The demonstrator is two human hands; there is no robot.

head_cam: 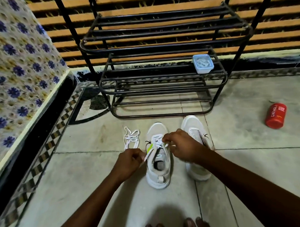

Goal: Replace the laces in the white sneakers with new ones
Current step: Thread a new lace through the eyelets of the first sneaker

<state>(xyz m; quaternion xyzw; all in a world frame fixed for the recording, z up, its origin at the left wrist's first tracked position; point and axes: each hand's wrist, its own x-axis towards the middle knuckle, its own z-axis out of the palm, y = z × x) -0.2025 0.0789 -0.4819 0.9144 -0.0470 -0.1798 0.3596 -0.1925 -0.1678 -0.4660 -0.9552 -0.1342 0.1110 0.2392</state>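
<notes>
A: Now, where is the near sneaker [157, 157] found?
B: It is set on the floor [80, 175], in front of the black shoe rack [162, 89], toe toward the rack.
A: And the hands?
B: A lace end [148, 154] is pinched by the left hand [129, 162] at the sneaker's left side; the lacing over the tongue is pinched by the right hand [179, 146].
A: What else is seen?
B: A second sneaker [196, 145] is stood just right of it, a loose white lace [131, 137] just left. A red can [276, 115] is laid well to the right, and a blue box [203, 63] is kept on the rack.
</notes>
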